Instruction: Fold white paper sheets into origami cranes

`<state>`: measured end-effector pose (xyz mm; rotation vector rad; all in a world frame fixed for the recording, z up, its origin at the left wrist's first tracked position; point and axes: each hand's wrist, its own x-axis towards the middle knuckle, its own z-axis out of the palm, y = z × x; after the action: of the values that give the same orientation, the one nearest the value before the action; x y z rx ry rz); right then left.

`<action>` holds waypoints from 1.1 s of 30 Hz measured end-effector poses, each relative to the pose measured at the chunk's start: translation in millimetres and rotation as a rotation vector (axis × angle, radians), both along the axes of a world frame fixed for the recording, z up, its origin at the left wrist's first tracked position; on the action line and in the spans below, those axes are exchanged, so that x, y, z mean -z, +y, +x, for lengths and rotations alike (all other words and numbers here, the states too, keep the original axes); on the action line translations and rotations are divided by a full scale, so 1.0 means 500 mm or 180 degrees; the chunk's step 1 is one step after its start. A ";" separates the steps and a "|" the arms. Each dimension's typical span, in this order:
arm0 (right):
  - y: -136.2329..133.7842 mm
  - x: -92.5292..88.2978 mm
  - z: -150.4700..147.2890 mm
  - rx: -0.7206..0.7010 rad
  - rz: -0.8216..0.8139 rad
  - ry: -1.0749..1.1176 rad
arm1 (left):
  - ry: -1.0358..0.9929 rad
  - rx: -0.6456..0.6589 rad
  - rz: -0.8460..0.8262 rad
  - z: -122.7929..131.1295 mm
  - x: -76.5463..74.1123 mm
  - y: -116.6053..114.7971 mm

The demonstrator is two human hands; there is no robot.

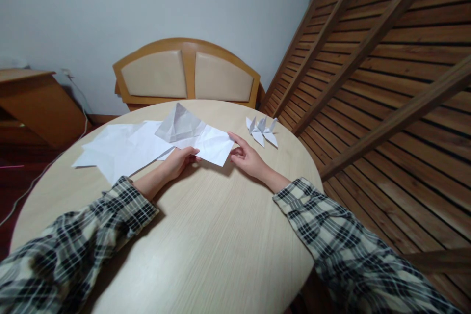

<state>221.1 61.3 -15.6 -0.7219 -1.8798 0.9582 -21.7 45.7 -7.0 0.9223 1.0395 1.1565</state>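
My left hand [179, 160] pinches the near edge of a creased white sheet of paper [211, 144], fingers closed on it. My right hand [246, 155] grips the same sheet at its right corner. The sheet is lifted slightly off the round wooden table [206, 235]. A partly folded paper shape [179, 124] sits just behind it. Both arms wear plaid sleeves.
More loose white sheets [117, 149] lie to the left on the table. A small folded paper crane [262, 130] rests at the far right. A wooden chair [186, 76] stands behind the table, a slatted wooden frame [386, 59] leans at the right, and a wooden cabinet [37, 103] stands at the left.
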 end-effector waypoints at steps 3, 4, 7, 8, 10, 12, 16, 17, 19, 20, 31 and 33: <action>0.000 -0.001 0.002 0.0086 0.0425 -0.0297 | 0.0063 0.0127 0.0105 0.000 0.003 0.001; 0.000 -0.002 0.002 0.0101 0.0505 -0.0353 | 0.0071 0.0171 0.0133 0.000 0.005 0.001; 0.001 -0.003 0.005 0.0100 0.0490 -0.0389 | 0.0081 0.0259 0.0184 -0.002 0.007 0.004; 0.002 -0.003 0.005 0.0100 0.0447 -0.0379 | 0.0079 0.0278 0.0198 -0.002 0.008 0.004; 0.002 -0.004 0.005 0.0111 0.0367 -0.0345 | 0.0075 0.0315 0.0210 -0.003 0.008 0.005; 0.004 -0.004 0.005 0.0160 0.0313 -0.0294 | 0.0073 0.0339 0.0197 -0.004 0.007 0.004; 0.010 -0.005 0.007 0.0254 0.0337 -0.0274 | 0.0123 0.0413 0.0266 -0.001 -0.004 -0.002; 0.011 -0.006 0.008 0.0280 0.0370 -0.0281 | 0.0110 0.0438 0.0300 0.000 -0.007 -0.004; 0.014 -0.009 0.010 0.0340 0.0446 -0.0315 | 0.0033 0.0453 0.0342 0.003 -0.012 -0.007; 0.014 -0.010 0.011 0.0373 0.0482 -0.0340 | -0.0003 0.0451 0.0344 0.004 -0.012 -0.008; 0.002 -0.025 0.005 0.0581 0.0276 -0.0410 | 0.0428 0.0510 0.0684 0.005 -0.007 -0.016; 0.001 -0.024 0.004 0.0585 0.0172 -0.0374 | 0.0587 0.0523 0.0779 0.004 -0.004 -0.014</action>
<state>223.0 61.6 -3.8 -0.9182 -1.8949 0.7603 -19.9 38.7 -5.0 1.3038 0.9612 1.0907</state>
